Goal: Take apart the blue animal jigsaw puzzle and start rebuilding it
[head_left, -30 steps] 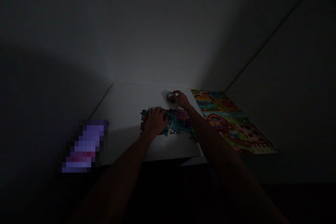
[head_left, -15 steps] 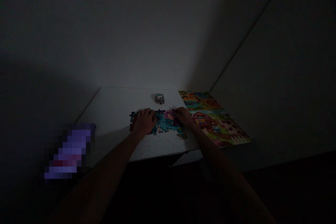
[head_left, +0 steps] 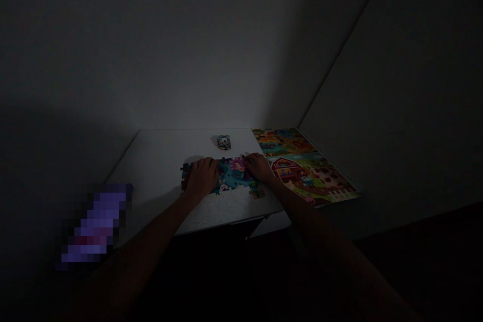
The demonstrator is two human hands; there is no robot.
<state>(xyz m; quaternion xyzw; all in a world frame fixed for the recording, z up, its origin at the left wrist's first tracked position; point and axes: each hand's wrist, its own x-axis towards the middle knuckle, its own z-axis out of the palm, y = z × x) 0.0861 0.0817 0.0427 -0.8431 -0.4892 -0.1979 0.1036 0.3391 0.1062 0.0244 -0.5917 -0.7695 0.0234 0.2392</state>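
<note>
A partly joined jigsaw puzzle [head_left: 232,173] in blue and purple, with a white rabbit near its lower edge, lies on the white table. Flat across its left part rests my left hand [head_left: 204,177], open, fingers stretched toward the far edge and covering some of the picture. My right hand [head_left: 258,166] is at the puzzle's upper right corner, its fingers bent and closed on a jigsaw piece there; the fingers hide most of that piece. Beyond the puzzle sits a small stack of loose jigsaw pieces [head_left: 224,142].
To the right lie a farm picture [head_left: 313,178] with a red barn and, behind it, an animal picture [head_left: 283,142]. The white table [head_left: 158,161] meets walls at the back and right. A blurred purple screen [head_left: 100,221] stands at the left. The light is dim.
The view has shifted slightly, so the table appears a little further left. My right hand's fingers sit lower and flatter at the puzzle's corner. My left hand stays on the puzzle.
</note>
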